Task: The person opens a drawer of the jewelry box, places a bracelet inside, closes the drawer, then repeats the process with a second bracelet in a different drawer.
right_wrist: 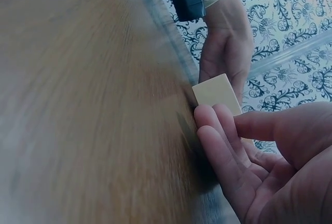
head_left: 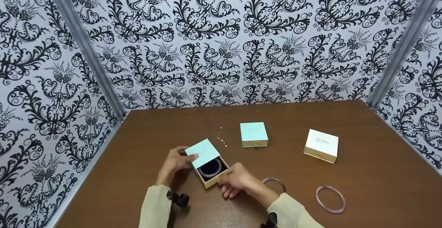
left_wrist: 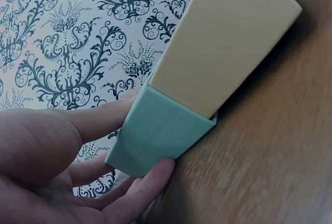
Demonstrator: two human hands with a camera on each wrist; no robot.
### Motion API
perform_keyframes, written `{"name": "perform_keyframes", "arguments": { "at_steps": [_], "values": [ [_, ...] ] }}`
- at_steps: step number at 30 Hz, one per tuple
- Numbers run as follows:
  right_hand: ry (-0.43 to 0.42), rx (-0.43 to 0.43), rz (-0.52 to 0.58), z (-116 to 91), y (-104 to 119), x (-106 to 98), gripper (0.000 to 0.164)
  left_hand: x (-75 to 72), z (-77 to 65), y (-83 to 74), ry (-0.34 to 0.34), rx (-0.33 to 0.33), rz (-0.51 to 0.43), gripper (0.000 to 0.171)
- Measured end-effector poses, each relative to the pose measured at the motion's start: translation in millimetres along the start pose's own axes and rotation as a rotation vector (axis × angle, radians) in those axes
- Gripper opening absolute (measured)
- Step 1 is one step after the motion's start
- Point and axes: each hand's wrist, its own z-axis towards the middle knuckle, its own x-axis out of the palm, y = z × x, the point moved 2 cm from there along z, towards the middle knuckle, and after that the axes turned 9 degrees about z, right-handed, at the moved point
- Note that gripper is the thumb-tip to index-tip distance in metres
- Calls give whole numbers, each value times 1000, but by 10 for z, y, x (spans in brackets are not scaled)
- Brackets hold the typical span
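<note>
A small drawer-style jewelry box lies turned at an angle in the head view, its mint-green sleeve partly slid off a cream drawer. A pale bangle sits in the drawer's dark lining. My left hand grips the sleeve by its left side, thumb on top; the left wrist view shows fingers against the green side. At the drawer's near right corner, my right hand pinches the edge between thumb and fingers. The right wrist view shows those fingertips against the cream end.
Farther back stand a closed mint-green box and, to its right, a white-topped box. One bangle is partly behind my right forearm; another bangle lies farther right. Several tiny pale bits lie on the brown table. Patterned walls enclose it.
</note>
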Motion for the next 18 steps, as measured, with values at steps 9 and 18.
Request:
{"name": "perform_keyframes", "arguments": {
  "at_steps": [9,18],
  "values": [
    [-22,-10,2,36,-19,6,14,-2,1,-8,0,-4,16,60],
    [-30,-26,-10,102,-3,16,14,-15,10,-6,9,-22,43,65]
  ]
}}
